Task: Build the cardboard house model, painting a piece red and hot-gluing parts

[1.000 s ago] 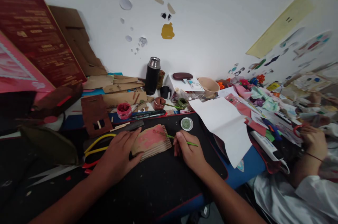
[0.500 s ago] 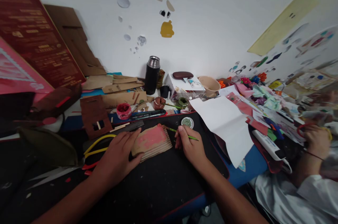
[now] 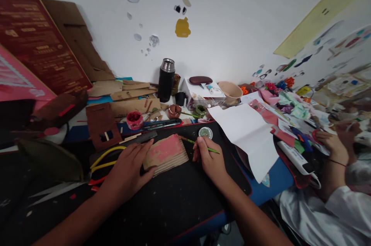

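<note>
A corrugated cardboard piece (image 3: 166, 154), partly painted pink-red, lies on a black mat (image 3: 179, 195). My left hand (image 3: 127, 172) rests flat on its left end, fingers stretched out, pressing it down. My right hand (image 3: 209, 161) pinches a thin green paintbrush (image 3: 199, 145), whose tip touches the upper right corner of the cardboard. A small round lid with green paint (image 3: 205, 132) sits just above my right hand. Pots of red paint (image 3: 135, 120), brown paint (image 3: 174, 111) and green paint (image 3: 199, 111) stand behind the mat.
A black flask (image 3: 166, 80), a white box (image 3: 203, 93) and a beige bowl (image 3: 231, 92) stand at the back. White paper (image 3: 246, 134) lies to the right. Yellow-handled scissors (image 3: 106, 159) lie left. Another person's hands (image 3: 333, 143) work at the right amid coloured scraps.
My right hand has shifted up and slightly right, carrying the brush tip from the middle of the cardboard to its upper right corner. The other person's hands have moved at the right.
</note>
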The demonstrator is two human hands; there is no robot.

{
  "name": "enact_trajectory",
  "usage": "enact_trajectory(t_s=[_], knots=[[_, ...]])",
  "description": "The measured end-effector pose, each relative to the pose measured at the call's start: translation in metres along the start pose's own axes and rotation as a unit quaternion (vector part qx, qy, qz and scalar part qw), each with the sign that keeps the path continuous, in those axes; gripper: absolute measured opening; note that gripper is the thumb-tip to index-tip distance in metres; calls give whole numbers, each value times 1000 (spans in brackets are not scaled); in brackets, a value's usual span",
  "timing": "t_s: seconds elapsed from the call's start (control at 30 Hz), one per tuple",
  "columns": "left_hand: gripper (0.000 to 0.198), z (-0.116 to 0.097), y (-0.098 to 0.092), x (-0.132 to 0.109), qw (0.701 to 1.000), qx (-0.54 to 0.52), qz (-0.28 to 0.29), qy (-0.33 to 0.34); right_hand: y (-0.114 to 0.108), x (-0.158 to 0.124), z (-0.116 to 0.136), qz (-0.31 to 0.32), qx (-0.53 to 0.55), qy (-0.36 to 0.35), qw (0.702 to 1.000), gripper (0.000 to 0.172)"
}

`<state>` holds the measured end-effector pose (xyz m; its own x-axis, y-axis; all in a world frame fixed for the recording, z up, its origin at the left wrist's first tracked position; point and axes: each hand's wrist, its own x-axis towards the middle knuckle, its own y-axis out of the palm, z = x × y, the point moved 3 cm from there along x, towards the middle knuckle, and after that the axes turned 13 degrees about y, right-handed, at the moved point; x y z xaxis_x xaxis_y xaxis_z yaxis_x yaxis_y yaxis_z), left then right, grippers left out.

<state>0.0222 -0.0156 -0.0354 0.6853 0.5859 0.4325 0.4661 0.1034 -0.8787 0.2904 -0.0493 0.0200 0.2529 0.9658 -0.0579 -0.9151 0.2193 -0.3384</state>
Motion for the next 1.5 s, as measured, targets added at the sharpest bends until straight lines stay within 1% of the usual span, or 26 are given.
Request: enact_trajectory(t_s=[0.17,0.37,0.7,0.8,0.9,1.03,1.1,1.33,1.4,1.5], knots=[[73,-2,-3,1,1000,11,-11,20,-1,0,2,2,-21,-18,1000,48],[74,-2,-4,2,1000,8,-18,20,1,1,4,1,-45,-44,998,46],[71,-5,-8,4,998,33,-12,42,4,1,3,4,-44,-42,998,47],[72,-5,-7,4,998,34,-11,45,7,-3,2,17,-27,-34,999,46],[72,-4,-6,3,998,38,-9,44,12,-9,6,43,-20,-36,998,46],[72,-5,-7,3,998,44,-13,49,18,-16,16,59,-64,-78,993,48],[72,-5,-8,3,997,46,-19,51,17,-16,17,54,-80,-86,992,47],[70,-6,-9,4,998,31,-22,49,-1,-8,6,0,-55,-50,997,45],[71,-7,-9,4,998,27,-24,49,-2,-7,7,-9,-51,-50,997,45],[70,-7,-9,3,998,24,-25,46,2,-8,8,-7,-35,-45,998,46]])
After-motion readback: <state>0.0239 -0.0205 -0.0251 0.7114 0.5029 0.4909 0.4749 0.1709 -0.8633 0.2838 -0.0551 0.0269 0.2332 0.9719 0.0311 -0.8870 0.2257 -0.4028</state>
